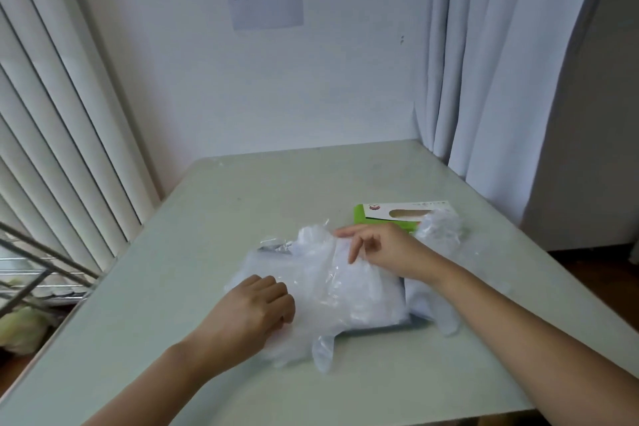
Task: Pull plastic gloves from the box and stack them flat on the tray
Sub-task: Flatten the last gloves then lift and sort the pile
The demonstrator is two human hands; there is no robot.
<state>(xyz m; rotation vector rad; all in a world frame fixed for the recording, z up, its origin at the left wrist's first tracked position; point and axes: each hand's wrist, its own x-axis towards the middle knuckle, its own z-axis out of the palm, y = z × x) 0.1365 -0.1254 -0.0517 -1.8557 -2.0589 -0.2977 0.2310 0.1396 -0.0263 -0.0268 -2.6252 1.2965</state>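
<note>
Both bare forearms reach in from the lower edge and angle toward each other. The left hand [256,308] lies knuckles up, its fingers [281,301] curled under so the tips are hidden. It rests on the near left edge of the plastic gloves [332,290]; whether it grips them cannot be told. The right hand [378,247] is farther away, wrist bent left. Its fingers are nearly straight and point left, and its thumb [353,254] hangs down apart from them, touching the plastic.

One box [380,213], one tray [377,329], one left hand [256,308] and one right hand [377,245] are counted; the heaped gloves [332,287] cannot be counted.
</note>
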